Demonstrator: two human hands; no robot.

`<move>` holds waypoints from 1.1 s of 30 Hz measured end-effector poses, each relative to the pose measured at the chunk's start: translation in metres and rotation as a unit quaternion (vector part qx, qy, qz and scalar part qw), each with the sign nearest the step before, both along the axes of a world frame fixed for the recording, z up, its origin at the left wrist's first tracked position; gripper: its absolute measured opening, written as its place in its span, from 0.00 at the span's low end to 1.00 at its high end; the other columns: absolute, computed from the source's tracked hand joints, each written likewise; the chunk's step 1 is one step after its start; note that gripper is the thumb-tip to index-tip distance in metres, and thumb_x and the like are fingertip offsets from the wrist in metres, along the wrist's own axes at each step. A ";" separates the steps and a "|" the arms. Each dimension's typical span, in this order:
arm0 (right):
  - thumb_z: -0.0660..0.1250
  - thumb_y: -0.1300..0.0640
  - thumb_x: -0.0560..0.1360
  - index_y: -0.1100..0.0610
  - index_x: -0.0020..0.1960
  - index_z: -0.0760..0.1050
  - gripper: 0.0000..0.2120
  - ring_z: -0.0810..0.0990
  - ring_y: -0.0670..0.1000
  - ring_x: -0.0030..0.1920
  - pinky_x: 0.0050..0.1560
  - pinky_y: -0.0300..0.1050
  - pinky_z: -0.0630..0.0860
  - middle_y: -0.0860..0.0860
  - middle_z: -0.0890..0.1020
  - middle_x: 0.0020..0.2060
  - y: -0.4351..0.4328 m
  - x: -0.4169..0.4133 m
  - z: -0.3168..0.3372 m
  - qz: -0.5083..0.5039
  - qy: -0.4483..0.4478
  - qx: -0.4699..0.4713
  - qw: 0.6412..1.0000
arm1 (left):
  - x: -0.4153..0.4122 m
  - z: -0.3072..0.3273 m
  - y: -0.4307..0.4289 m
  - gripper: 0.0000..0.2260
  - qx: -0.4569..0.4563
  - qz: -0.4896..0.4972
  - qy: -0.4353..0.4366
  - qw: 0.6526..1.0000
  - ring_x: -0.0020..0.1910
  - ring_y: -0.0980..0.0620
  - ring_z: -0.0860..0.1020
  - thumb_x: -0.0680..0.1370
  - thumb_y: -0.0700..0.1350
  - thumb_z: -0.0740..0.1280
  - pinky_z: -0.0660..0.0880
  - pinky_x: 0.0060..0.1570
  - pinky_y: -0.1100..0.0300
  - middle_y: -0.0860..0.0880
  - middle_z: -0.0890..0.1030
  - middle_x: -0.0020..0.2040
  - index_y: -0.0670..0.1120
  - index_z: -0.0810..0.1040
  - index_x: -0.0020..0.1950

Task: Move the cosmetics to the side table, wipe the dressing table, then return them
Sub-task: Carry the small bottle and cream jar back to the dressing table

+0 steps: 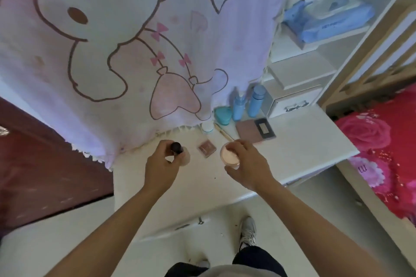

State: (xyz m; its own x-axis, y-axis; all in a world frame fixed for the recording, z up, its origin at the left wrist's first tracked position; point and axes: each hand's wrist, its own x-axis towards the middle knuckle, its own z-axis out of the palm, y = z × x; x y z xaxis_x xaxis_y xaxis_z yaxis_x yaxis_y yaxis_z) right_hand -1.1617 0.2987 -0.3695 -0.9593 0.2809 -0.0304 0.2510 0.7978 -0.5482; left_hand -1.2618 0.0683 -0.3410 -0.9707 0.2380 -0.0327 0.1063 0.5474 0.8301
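Ahead of you hangs a pale cloth point(135, 56) printed with a cartoon rabbit, fringed along its hem. Up at your right a blue pack of wipes point(333, 22) lies on a white shelf point(319, 40). A red rose-patterned bedspread point(382, 141) lies at your far right.

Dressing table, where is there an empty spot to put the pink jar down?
The dressing table is bare right of the brown palette, out to its edge, and along the front, nearer than the left hand and right hand. The back is crowded: blue bottles, teal case, white jar and thin stick.
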 end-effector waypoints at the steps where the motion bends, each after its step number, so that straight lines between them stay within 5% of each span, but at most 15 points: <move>1: 0.75 0.48 0.67 0.45 0.64 0.70 0.27 0.75 0.51 0.57 0.49 0.44 0.74 0.45 0.71 0.63 0.006 -0.017 -0.004 0.023 -0.004 -0.009 1.000 | -0.007 -0.004 0.004 0.11 -0.008 0.017 0.002 1.000 0.49 0.59 0.79 0.74 0.42 0.72 0.77 0.46 0.55 0.58 0.81 0.48 0.53 0.75 0.53; 8: 0.75 0.52 0.66 0.50 0.63 0.71 0.27 0.76 0.54 0.55 0.51 0.47 0.76 0.50 0.71 0.60 0.023 -0.118 -0.034 0.149 -0.052 -0.061 0.986 | -0.041 -0.021 0.030 0.09 -0.018 0.141 -0.024 0.990 0.50 0.61 0.78 0.75 0.41 0.71 0.70 0.43 0.77 0.57 0.80 0.49 0.48 0.76 0.54; 12: 0.74 0.55 0.68 0.51 0.64 0.69 0.27 0.76 0.57 0.55 0.52 0.50 0.77 0.52 0.69 0.61 0.007 -0.153 -0.056 0.199 -0.097 -0.059 0.973 | -0.059 -0.039 0.030 0.09 -0.013 0.175 -0.047 0.983 0.49 0.67 0.76 0.76 0.38 0.71 0.68 0.42 0.80 0.58 0.79 0.47 0.47 0.75 0.53; 15: 0.72 0.55 0.71 0.51 0.65 0.67 0.26 0.76 0.57 0.56 0.50 0.50 0.77 0.52 0.67 0.62 -0.007 -0.175 -0.074 0.215 -0.128 -0.039 0.967 | -0.080 -0.061 0.024 0.09 -0.017 0.176 -0.058 0.983 0.49 0.61 0.78 0.76 0.37 0.70 0.68 0.42 0.80 0.56 0.80 0.47 0.45 0.75 0.54; 22: 0.71 0.56 0.72 0.54 0.66 0.66 0.25 0.75 0.59 0.56 0.48 0.52 0.77 0.55 0.67 0.63 -0.036 -0.212 -0.109 0.183 -0.151 -0.007 0.971 | -0.130 -0.107 0.006 0.09 -0.036 0.106 -0.085 0.990 0.49 0.55 0.79 0.76 0.40 0.69 0.79 0.52 0.57 0.56 0.80 0.46 0.52 0.74 0.52; 33: 0.68 0.59 0.73 0.45 0.78 0.50 0.40 0.62 0.64 0.74 0.51 0.53 0.81 0.56 0.44 0.79 -0.052 -0.197 -0.128 0.189 -0.169 0.041 0.966 | -0.153 -0.139 -0.017 0.18 -0.100 0.020 -0.085 0.991 0.54 0.45 0.79 0.78 0.47 0.66 0.78 0.53 0.47 0.47 0.80 0.57 0.49 0.70 0.67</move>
